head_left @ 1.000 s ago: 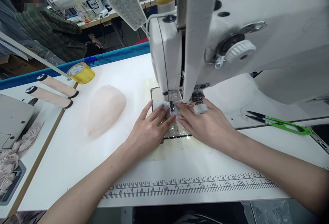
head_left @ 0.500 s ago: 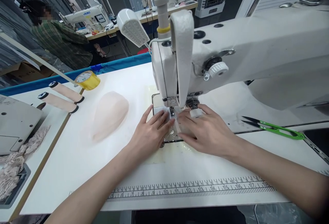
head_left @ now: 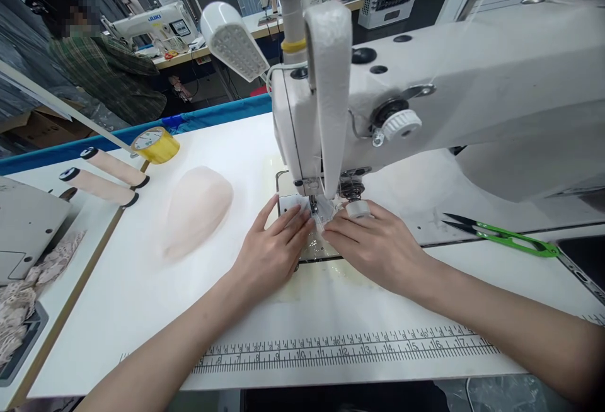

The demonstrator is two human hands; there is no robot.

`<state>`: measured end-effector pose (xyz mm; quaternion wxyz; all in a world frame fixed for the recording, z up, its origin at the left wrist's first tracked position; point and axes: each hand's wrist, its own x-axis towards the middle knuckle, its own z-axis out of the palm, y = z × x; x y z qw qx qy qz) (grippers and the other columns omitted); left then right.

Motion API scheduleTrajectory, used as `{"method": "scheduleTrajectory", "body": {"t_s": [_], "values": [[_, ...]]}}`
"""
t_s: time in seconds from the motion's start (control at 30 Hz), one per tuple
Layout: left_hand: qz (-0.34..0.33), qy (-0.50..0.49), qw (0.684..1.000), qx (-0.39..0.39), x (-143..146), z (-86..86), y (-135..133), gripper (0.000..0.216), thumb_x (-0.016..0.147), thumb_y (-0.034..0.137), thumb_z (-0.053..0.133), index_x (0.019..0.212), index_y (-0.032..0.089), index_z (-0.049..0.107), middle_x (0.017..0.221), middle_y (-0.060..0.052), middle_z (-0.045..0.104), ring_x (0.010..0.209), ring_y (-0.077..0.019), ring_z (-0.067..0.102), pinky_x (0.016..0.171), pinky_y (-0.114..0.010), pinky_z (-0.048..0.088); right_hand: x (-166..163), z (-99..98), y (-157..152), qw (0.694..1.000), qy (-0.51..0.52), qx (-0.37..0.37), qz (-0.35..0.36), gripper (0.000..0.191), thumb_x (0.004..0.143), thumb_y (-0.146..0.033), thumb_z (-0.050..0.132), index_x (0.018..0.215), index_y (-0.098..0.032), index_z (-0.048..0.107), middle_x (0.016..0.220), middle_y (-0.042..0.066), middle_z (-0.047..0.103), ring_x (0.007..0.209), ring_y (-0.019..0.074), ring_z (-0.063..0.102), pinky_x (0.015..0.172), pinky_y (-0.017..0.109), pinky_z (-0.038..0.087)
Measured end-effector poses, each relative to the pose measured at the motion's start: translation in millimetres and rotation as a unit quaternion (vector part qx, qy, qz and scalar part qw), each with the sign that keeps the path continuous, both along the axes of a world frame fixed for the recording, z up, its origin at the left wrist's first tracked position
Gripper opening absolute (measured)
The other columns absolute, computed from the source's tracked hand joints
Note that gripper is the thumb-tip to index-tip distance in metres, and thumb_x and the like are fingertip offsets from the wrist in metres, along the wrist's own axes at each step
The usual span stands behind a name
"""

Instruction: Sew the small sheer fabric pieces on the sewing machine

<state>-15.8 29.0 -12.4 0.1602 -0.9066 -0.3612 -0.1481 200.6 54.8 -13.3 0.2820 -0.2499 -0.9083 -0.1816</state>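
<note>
The presser foot [head_left: 312,203] of a white sewing machine [head_left: 297,128] is down by a small piece of sheer white fabric [head_left: 325,208]. My left hand [head_left: 271,245] lies left of the foot, fingers stretched out and pressing flat near the needle plate [head_left: 319,249]. A pale flat patch shows under its fingertips; I cannot tell whether it is cloth. On the other side, my right hand [head_left: 378,245] has its fingers together on the sheer fabric's edge, below the machine's tension spring. The fingertips partly hide the fabric.
A beige molded cup [head_left: 198,210] lies on the table at left, near yellow tape [head_left: 155,145] and two thread spools [head_left: 99,186]. Green-handled scissors [head_left: 515,239] and a dark phone [head_left: 586,261] lie at right. A person [head_left: 104,72] sits at another machine behind.
My right hand's fingers have drawn closer together on the sheer fabric, and more of the fabric shows beside the foot. My left hand stays nearly in place. The view has shifted slightly.
</note>
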Motion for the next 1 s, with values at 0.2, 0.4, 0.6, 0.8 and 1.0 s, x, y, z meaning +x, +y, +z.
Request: {"method": "scheduleTrajectory", "body": {"t_s": [0.2,0.4,0.6,0.8,1.0], "values": [[-0.002,-0.006,1.000,-0.002,0.4,-0.1,-0.1,0.035,0.092,0.009,0.046,0.123,0.009,0.061,0.123,-0.011,0.067,0.118,-0.0245,0.061,0.116,-0.055,0.031,0.0,-2.2,-0.1,1.000,0.000,-0.006,0.003,0.024,0.086,0.000,0.055,0.081,-0.017,0.071,0.078,-0.001,0.071,0.067,0.0134,0.055,0.074,0.032,0.040],[-0.003,-0.010,1.000,-0.007,0.3,-0.2,0.9,0.036,0.091,0.009,0.046,0.123,0.007,0.062,0.122,-0.013,0.067,0.117,-0.0256,0.062,0.117,-0.055,0.030,-0.2,-0.4,-1.8,1.000,-0.010,-0.017,0.006,0.023,0.087,-0.001,0.053,0.085,-0.016,0.070,0.081,0.001,0.071,0.075,0.0147,0.059,0.074,0.032,0.040],[0.011,-0.004,1.000,-0.014,-0.8,-0.7,3.9,0.037,0.092,0.011,0.043,0.124,0.010,0.061,0.125,-0.011,0.066,0.120,-0.0259,0.060,0.116,-0.057,0.031,-0.9,0.9,-0.3,1.000,-0.021,-0.014,-0.008,0.031,0.088,0.003,0.047,0.085,-0.017,0.070,0.082,0.000,0.071,0.066,0.0132,0.054,0.073,0.032,0.039],[0.018,-0.004,1.000,-0.021,-2.1,-1.4,9.0,0.040,0.092,0.012,0.043,0.128,0.009,0.058,0.128,-0.011,0.063,0.124,-0.0281,0.056,0.116,-0.060,0.028,-3.2,0.4,4.5,0.999,-0.037,-0.002,-0.033,0.033,0.089,0.002,0.044,0.082,-0.018,0.069,0.082,0.001,0.070,0.064,0.0141,0.052,0.079,0.034,0.038],[0.027,0.011,1.000,-0.001,0.3,1.6,4.6,0.037,0.092,0.014,0.044,0.126,0.012,0.061,0.127,-0.010,0.065,0.124,-0.0263,0.056,0.115,-0.055,0.032,-3.5,0.7,2.6,0.999,-0.015,-0.038,-0.035,0.024,0.091,-0.004,0.051,0.083,-0.017,0.070,0.084,0.003,0.073,0.065,0.0153,0.056,0.082,0.036,0.038]]}}
